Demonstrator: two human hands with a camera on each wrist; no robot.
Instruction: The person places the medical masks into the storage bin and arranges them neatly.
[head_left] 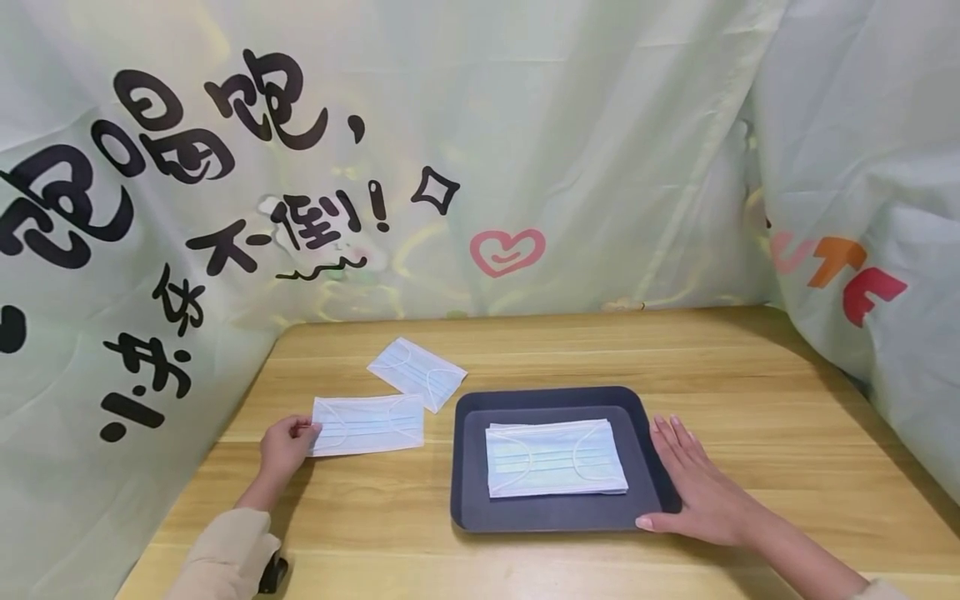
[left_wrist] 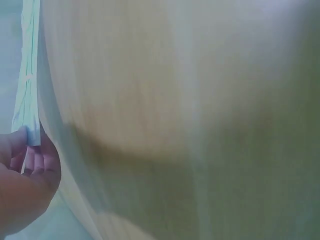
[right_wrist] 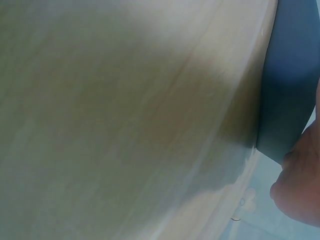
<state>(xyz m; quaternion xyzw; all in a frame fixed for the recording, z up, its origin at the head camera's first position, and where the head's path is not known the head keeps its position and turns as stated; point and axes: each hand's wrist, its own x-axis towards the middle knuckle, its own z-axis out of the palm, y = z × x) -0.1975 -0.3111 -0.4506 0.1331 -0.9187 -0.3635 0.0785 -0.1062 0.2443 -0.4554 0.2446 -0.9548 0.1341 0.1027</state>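
My left hand (head_left: 287, 446) pinches the left end of a light blue face mask (head_left: 369, 426) between thumb and fingers. In the left wrist view the pleated face mask (left_wrist: 29, 75) is seen edge-on, above the thumb (left_wrist: 15, 142). A second face mask (head_left: 420, 372) lies slanted on the table behind it. To the right, a dark grey tray (head_left: 468, 508) holds a neat stack of face masks (head_left: 555, 458) with white ear loops. My right hand (head_left: 701, 496) rests along the tray's right side, fingers straight and thumb at its front corner.
The wooden table (head_left: 375, 533) carries everything. A pale printed curtain (head_left: 600, 167) hangs behind it and down both sides, close to the table edges. A black object (head_left: 273, 573) sits at the left sleeve's wrist.
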